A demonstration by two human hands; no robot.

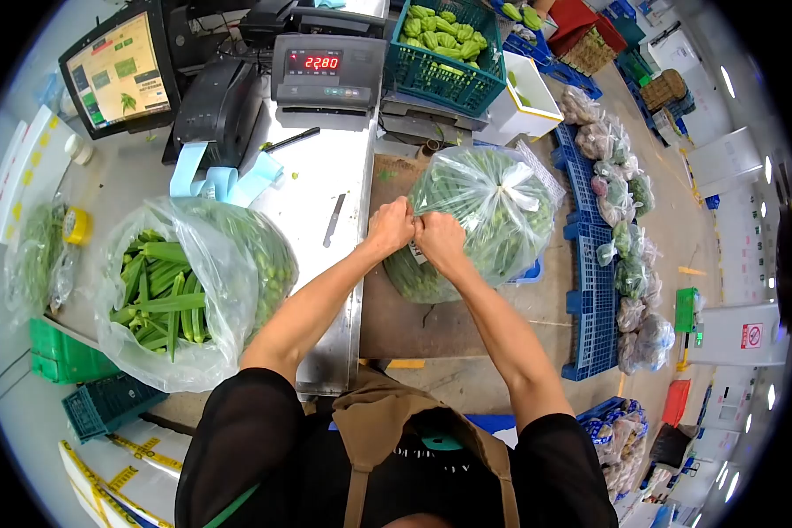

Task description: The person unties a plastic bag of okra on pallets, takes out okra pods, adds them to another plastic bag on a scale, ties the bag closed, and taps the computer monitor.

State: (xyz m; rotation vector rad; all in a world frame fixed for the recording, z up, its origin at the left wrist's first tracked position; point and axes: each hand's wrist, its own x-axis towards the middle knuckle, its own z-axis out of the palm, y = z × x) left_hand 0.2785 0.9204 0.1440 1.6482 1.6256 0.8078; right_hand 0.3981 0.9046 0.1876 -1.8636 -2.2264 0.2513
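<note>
fingers of the left hand [391, 225] and right hand [441, 238] are curled narrowly together at the tied bag [488, 233], just right of the grip; their exact pinch is hidden. short, even pulls would likely spare the film. farther left sits an open okra bag [224, 264].

Scale display [319, 63]: 2280, decimal point unclear | white panel [722, 322]: red prohibition sign [751, 335] | shirt [326, 466]: lettering illegible
</note>
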